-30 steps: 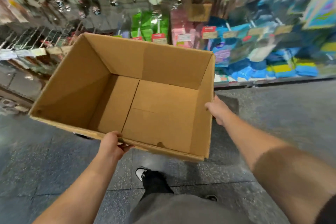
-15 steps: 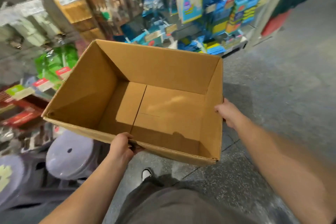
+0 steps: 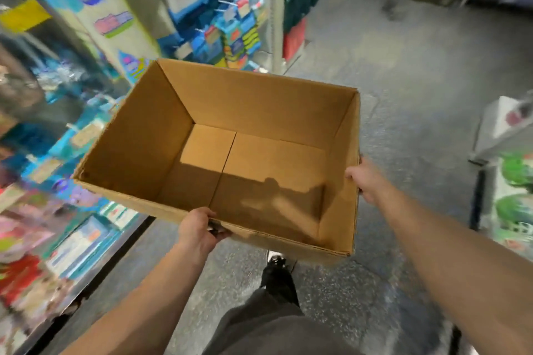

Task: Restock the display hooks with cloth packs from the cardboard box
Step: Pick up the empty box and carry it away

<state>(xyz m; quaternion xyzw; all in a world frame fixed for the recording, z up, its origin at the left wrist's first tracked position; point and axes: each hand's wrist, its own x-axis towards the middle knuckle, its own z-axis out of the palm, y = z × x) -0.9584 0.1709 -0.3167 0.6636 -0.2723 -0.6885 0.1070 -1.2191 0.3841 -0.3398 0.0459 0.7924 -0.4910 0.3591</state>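
— Hands first: where are they on the cardboard box (image 3: 230, 112)?

— Left hand (image 3: 199, 232) grips the box's near rim, fingers curled under the edge. Right hand (image 3: 364, 180) holds the right wall, thumb over the top edge, the other fingers hidden behind the cardboard. Between them the box hangs above the floor (image 3: 403, 89), open side up, nothing inside but the bottom flaps and a shadow.

— What crowds the box?

— Left of it runs a shelving display (image 3: 72, 124) packed with blue, pink and yellow packs, all smeared by blur. Just beyond its far left corner, display hooks (image 3: 230, 6) stick out with small tags and blue packs hanging on them. A pale upright post (image 3: 278, 8) stands past the far rim. Right of the box, well apart, a white stand (image 3: 501, 130) sits over green packaged goods (image 3: 516, 190).

— Any writing legible?

— None; labels and tags are too blurred to read.

— Room to move?

— Beyond the far rim and to the right, speckled grey floor stretches away as an aisle. Below the near rim, a dark shoe (image 3: 277, 265) and trouser leg (image 3: 268, 326) show.
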